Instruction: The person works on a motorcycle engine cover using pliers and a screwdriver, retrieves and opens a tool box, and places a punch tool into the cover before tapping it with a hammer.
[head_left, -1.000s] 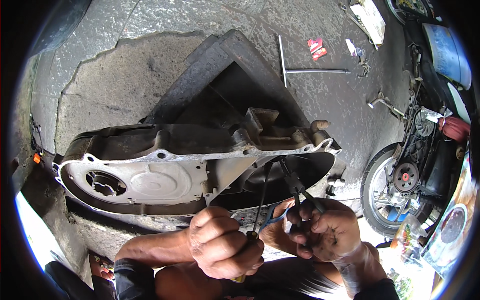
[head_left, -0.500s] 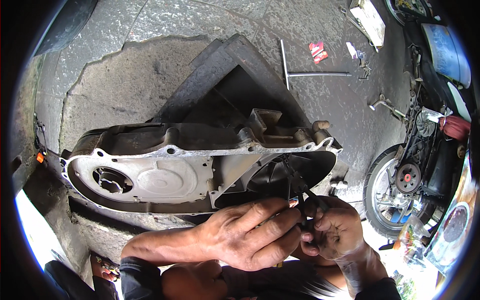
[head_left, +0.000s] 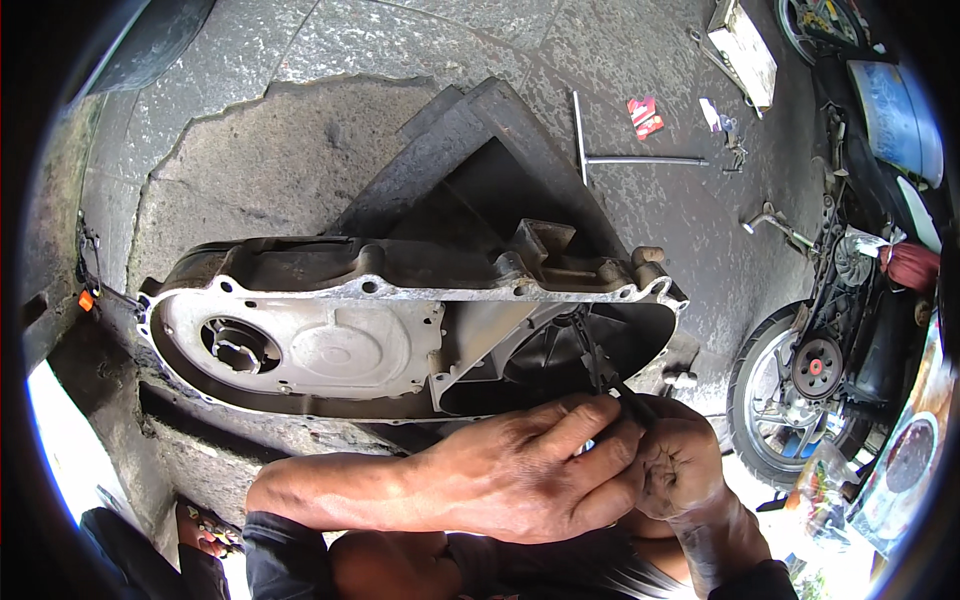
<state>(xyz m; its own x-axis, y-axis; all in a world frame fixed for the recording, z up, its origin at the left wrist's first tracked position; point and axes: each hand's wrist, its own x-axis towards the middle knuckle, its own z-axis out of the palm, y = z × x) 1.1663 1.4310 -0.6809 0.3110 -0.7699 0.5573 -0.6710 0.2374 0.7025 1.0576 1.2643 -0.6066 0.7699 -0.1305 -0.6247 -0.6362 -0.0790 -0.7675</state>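
Elongated metal engine side case [head_left: 400, 350] stands on its edge in front of the person, long axis running left to right, hollow inner face toward the wearer. Pale inner plate at its left end, pierced by a round opening with a jagged-edged inner ring; dark, deep cavity at its right end. Bolt holes along the upper rim. Dark pliers [head_left: 600, 365] sit at that right cavity, nose inside it, handles slanting down toward the wearer. Right hand [head_left: 682, 465] is just below the case's right end, palm side showing, grimy, fingers curled closed around the plier handles. Left hand [head_left: 545, 465] crosses from the left, back of hand up, below the case's lower rim; fingers bent, tips meeting the right hand and the handles. Cannot tell what the left fingers grip, the undersides being hidden. Behind the case, a dark angled block [head_left: 480, 115] with its corner pointing away. Beyond, on the grey floor [head_left: 540, 70]: T-shaped metal wrench [head_left: 645, 160], red wrapper [head_left: 645, 118] to its upper right. Right side: partly stripped motorcycle [head_left: 880, 330], its spoked-alloy wheel [head_left: 755, 370] near the right hand, clear plastic bag [head_left: 820, 490] below.
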